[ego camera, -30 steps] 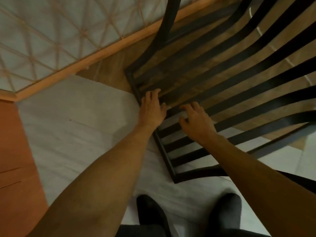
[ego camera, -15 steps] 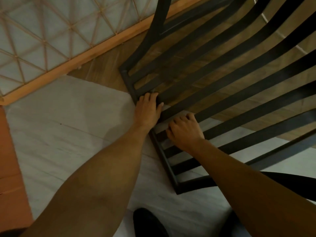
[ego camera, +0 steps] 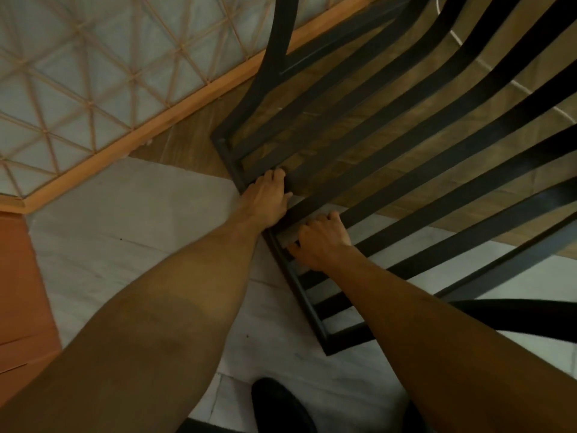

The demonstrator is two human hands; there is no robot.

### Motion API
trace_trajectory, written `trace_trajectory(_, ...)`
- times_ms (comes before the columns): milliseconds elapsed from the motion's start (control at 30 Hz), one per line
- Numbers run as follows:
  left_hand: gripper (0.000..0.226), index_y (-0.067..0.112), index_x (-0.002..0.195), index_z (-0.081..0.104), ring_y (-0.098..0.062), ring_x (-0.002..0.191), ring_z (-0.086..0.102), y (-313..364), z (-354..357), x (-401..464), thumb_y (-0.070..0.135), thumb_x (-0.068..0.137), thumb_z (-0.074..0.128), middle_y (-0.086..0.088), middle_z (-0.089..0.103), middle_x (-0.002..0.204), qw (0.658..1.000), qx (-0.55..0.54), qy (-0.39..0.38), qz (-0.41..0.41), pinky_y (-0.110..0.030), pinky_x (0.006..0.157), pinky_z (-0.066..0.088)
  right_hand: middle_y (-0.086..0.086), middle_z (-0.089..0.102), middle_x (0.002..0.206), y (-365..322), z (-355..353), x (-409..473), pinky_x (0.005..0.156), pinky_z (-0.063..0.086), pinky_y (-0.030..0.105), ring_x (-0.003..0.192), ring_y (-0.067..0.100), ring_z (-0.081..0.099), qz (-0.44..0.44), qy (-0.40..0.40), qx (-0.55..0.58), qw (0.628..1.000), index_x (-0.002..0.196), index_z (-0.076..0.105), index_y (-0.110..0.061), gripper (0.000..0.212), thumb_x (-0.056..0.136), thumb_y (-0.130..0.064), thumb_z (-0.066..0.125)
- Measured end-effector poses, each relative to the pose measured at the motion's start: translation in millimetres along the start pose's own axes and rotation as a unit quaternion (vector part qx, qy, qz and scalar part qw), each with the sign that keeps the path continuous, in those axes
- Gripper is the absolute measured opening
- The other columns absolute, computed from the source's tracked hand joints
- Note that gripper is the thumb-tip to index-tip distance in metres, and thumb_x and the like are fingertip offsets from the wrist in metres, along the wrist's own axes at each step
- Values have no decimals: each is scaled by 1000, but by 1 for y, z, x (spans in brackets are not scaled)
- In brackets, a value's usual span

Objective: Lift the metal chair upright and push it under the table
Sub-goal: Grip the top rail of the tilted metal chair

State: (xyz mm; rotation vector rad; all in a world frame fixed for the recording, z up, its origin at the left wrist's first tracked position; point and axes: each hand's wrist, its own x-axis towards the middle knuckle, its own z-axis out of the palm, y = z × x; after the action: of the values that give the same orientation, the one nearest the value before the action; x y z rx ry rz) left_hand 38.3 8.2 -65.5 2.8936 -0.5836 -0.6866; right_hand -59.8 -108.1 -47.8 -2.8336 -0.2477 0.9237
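The black metal chair [ego camera: 406,145] with long parallel slats fills the right and top of the view, lying tipped over the floor. Its straight end rail runs from the upper middle down to a corner at the lower middle. My left hand [ego camera: 268,198] is curled around that rail near its upper end. My right hand [ego camera: 321,239] grips the same rail and a slat a little lower and to the right. Both forearms reach in from the bottom edge. No table shows in the view.
A wooden-framed lattice screen [ego camera: 93,89] runs diagonally across the upper left. Orange wooden furniture [ego camera: 22,292] stands at the left edge. The floor is pale marble [ego camera: 125,239] near me and brown wood [ego camera: 187,145] under the chair. My dark foot [ego camera: 281,407] is at the bottom.
Both hands have closed tighter on the chair's end rail, the right hand sliding left toward it. The view has shifted slightly, and my right foot has left the frame.
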Motion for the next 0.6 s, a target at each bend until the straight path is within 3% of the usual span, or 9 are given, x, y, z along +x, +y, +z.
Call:
trace_trajectory(267,43,1,130,43,-40,111,54,29,-69,-32,30,101,57,-23,53,126,1000,18,-18,-7,-49,89,48,13,62,123,-11,-43,-59,105,28,48,116,31,51,12,46,28,998,121,63,-15,65,93,-64,31)
trace_trajectory(467,43,3,130,44,-38,113,55,61,-119,-58,30,100,59,-21,54,128,998,48,-15,-22,-48,87,47,12,58,131,-15,-83,-104,115,15,58,125,34,47,14,36,28,999,129,58,-16,77,83,-76,39)
trace_trajectory(600,45,3,133,43,-35,114,55,91,-170,-81,29,100,59,-20,54,129,998,66,-8,-20,-46,87,47,11,55,132,-31,-125,-153,115,4,65,127,36,42,8,37,18,999,133,52,-16,76,80,-71,51)
